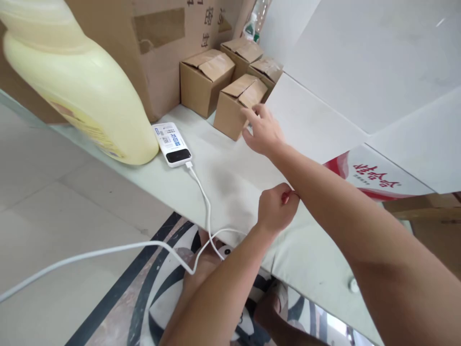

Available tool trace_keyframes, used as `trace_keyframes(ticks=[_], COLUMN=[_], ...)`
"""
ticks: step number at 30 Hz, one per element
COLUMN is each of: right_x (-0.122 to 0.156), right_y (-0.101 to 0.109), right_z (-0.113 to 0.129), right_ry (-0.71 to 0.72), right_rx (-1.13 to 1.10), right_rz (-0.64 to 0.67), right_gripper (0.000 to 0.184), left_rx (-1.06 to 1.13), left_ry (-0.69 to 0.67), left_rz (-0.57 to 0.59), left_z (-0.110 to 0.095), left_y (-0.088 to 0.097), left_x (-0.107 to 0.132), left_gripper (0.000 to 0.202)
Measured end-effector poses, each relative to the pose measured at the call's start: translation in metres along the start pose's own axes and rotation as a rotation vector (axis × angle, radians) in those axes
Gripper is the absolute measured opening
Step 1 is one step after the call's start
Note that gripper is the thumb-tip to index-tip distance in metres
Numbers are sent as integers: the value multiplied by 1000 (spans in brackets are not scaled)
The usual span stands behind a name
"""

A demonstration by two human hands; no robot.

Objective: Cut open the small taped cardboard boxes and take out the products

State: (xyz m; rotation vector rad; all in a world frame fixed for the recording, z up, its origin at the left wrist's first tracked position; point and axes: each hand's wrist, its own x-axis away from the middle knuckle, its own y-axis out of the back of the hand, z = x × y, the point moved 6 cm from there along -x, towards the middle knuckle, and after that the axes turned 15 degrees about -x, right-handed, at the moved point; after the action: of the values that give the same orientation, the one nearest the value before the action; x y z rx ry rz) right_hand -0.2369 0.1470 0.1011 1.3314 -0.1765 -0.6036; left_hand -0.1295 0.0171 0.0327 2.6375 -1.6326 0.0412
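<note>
My right hand (pixel 264 129) reaches over to the nearest small cardboard box (pixel 230 113). Its fingers are apart and bent, with the fingertips at the box's right side; whether they touch it I cannot tell. My left hand (pixel 275 209) is a closed fist lower down, just beside my right forearm. A small red thing (pixel 285 197) shows in this fist, mostly hidden by the fingers. Behind the nearest box stand several more like it, such as a left one (pixel 201 86), with their top flaps folded down.
A white power bank (pixel 173 144) with a white cable (pixel 207 206) lies on the pale tabletop (pixel 230 178). Left of it stands a large yellow bottle (pixel 93 91). Big cardboard cartons (pixel 154 72) line the back. White boxes (pixel 360 72) stand at the right.
</note>
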Motion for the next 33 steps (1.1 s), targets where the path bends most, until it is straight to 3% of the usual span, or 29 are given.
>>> trace_keyframes(ticks=[3,7,11,15,18,22,25,28,30,33], right_x=[-40,-62,-59,-33,10,95,172,255,313,393], right_y=[-19,-38,-47,-34,-14,19,44,69,82,83], right_z=[0,-15,-31,-37,-30,-22,-37,-66,-90,-124], right_ry=[16,62,6,-49,-47,5,-10,-84,-200,-495], right_rx=[-10,-54,-32,0,79,70,33,-19,-59,-139], right_rz=[-26,-95,-149,-151,-87,-38,-19,-78,-174,-322], right_gripper=[58,54,56,54,57,59,57,48,38,32], left_rx=[72,91,131,98,58,31,-10,-58,-89,-102], left_ry=[0,-42,-75,-134,-183,-220,-262,-281,-267,-255], left_rz=[-106,-206,-264,-311,-397,-591,-739,-880,-869,-549], left_z=[0,-4,-8,-12,-14,-17,-19,-16,-14,-14], left_y=[21,44,53,55,63,82,94,102,101,79], left_x=[-1,0,2,6,8,12,14,13,7,-11], left_gripper=[25,27,28,27,26,26,25,11,8,21])
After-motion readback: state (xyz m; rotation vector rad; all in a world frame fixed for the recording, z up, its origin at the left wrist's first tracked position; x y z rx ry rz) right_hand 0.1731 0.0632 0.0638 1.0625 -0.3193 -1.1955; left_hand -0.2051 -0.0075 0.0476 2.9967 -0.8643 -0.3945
